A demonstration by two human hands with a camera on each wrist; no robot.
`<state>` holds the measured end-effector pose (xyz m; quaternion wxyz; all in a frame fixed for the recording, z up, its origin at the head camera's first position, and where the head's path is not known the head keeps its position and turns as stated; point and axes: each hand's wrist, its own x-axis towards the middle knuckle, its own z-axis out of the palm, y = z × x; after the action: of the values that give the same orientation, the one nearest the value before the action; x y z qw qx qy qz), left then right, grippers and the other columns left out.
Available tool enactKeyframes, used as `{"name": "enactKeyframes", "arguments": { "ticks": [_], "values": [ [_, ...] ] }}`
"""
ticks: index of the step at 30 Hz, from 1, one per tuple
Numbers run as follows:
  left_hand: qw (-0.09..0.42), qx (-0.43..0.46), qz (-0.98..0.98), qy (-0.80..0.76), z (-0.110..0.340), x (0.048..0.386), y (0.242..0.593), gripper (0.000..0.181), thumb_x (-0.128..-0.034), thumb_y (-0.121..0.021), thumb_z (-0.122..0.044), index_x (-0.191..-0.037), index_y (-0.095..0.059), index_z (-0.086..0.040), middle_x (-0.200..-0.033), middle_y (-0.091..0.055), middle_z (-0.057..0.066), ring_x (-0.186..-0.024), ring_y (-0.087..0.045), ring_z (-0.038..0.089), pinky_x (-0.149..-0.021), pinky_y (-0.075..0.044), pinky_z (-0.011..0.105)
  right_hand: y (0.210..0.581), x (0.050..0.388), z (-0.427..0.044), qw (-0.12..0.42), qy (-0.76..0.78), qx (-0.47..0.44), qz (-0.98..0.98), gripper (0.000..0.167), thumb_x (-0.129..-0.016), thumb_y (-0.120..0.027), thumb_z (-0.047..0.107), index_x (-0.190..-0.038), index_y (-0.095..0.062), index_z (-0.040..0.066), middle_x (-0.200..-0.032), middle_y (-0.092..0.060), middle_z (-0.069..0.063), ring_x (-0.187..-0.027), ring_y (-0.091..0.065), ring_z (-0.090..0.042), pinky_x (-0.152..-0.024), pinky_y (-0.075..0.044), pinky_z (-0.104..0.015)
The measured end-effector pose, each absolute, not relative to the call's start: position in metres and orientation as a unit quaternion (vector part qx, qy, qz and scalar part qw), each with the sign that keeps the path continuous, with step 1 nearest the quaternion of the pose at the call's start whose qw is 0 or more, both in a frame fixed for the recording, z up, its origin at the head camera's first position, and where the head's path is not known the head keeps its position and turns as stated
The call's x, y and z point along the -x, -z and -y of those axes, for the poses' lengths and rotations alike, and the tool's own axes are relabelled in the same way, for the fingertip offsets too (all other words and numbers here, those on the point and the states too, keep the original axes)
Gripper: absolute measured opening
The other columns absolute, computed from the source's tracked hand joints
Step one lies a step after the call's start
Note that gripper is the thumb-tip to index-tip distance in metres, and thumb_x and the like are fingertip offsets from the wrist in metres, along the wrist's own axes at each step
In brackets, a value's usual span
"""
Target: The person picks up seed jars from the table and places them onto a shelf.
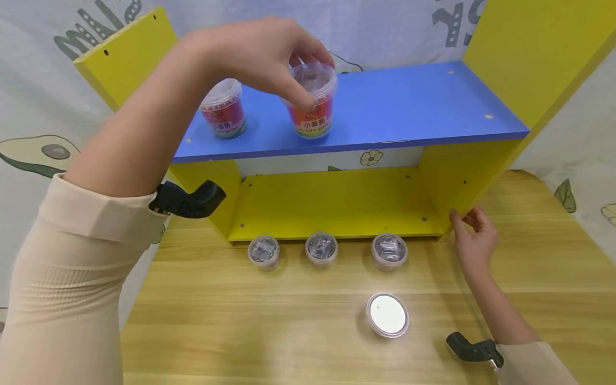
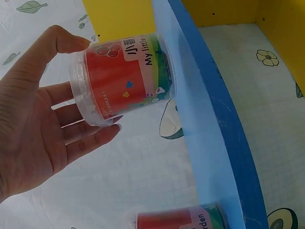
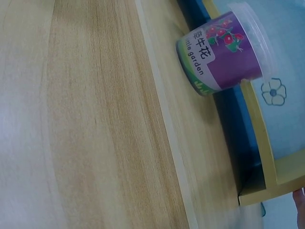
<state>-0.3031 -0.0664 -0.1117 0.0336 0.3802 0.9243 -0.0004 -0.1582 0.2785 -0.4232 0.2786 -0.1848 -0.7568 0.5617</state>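
Observation:
My left hand (image 1: 269, 59) grips a clear plastic cup (image 1: 315, 115) near its rim, thumb and fingers on opposite sides. The cup has a red label with Chinese lettering and "My little garden"; its base is at the surface of the blue shelf board (image 1: 394, 107). A second cup (image 1: 223, 115) with a pink-red label stands to its left on the same board. At the lower right, my right hand (image 1: 476, 240) touches the outer front edge of the yellow side panel (image 1: 474, 176), fingers loosely bent. Only a fingertip of it shows in the right wrist view.
Three cups, a left one (image 1: 263, 251), a middle one (image 1: 321, 248) and a right one (image 1: 389, 250), stand along the yellow bottom board (image 1: 327, 206). A white-topped round container (image 1: 387, 315) sits closer on the wooden table (image 1: 231, 321). Patterned cloth (image 1: 385, 27) hangs behind.

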Motion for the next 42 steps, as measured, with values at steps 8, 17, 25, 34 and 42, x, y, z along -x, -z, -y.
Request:
{"name": "enactKeyframes", "arguments": {
  "ticks": [8, 17, 25, 34, 42],
  "values": [
    [0.080, -0.346, -0.935, -0.011, 0.049, 0.251, 0.093, 0.070, -0.0800, -0.065, -0.040, -0.141, -0.038, -0.020, -0.138, -0.045, 0.000, -0.119, -0.045, 0.018, -0.096, -0.043, 0.033, 0.412, 0.154, -0.269, 0.279, -0.577, 0.174, 0.747, 0.015, -0.084, -0.063, 0.009, -0.098, -0.067, 0.008, -0.083, -0.059, 0.020, -0.079, -0.056, 0.006, -0.061, -0.042, -0.006],
    [0.084, -0.331, -0.940, -0.007, 0.046, 0.252, 0.098, 0.070, -0.0797, -0.063, -0.038, -0.143, -0.035, -0.024, -0.139, -0.044, -0.002, -0.119, -0.043, 0.017, -0.096, -0.043, 0.033, 0.416, 0.155, -0.269, 0.277, -0.568, 0.177, 0.755, 0.020, -0.085, -0.063, 0.011, -0.104, -0.066, 0.005, -0.085, -0.058, 0.021, -0.080, -0.055, 0.006, -0.063, -0.042, -0.007],
    [0.077, -0.342, -0.937, -0.004, 0.048, 0.250, 0.101, 0.070, -0.0814, -0.061, -0.038, -0.144, -0.032, -0.025, -0.136, -0.046, 0.001, -0.114, -0.043, 0.019, -0.094, -0.044, 0.032, 0.412, 0.153, -0.267, 0.278, -0.572, 0.170, 0.753, 0.024, -0.086, -0.063, 0.011, -0.108, -0.065, 0.004, -0.085, -0.058, 0.021, -0.081, -0.055, 0.006, -0.064, -0.042, -0.006],
    [0.072, -0.337, -0.939, 0.001, 0.046, 0.249, 0.104, 0.070, -0.0817, -0.060, -0.039, -0.144, -0.031, -0.026, -0.139, -0.042, 0.002, -0.120, -0.040, 0.020, -0.097, -0.042, 0.035, 0.411, 0.152, -0.265, 0.287, -0.575, 0.172, 0.746, 0.021, -0.085, -0.063, 0.009, -0.105, -0.067, 0.006, -0.082, -0.058, 0.021, -0.079, -0.055, 0.006, -0.065, -0.042, -0.007],
    [0.071, -0.340, -0.938, -0.004, 0.046, 0.249, 0.105, 0.070, -0.0817, -0.060, -0.039, -0.144, -0.031, -0.025, -0.139, -0.041, 0.005, -0.120, -0.039, 0.023, -0.097, -0.042, 0.039, 0.412, 0.153, -0.267, 0.282, -0.575, 0.175, 0.748, 0.022, -0.085, -0.063, 0.009, -0.107, -0.066, 0.006, -0.084, -0.058, 0.021, -0.080, -0.055, 0.006, -0.063, -0.042, -0.006]
  ]
}}
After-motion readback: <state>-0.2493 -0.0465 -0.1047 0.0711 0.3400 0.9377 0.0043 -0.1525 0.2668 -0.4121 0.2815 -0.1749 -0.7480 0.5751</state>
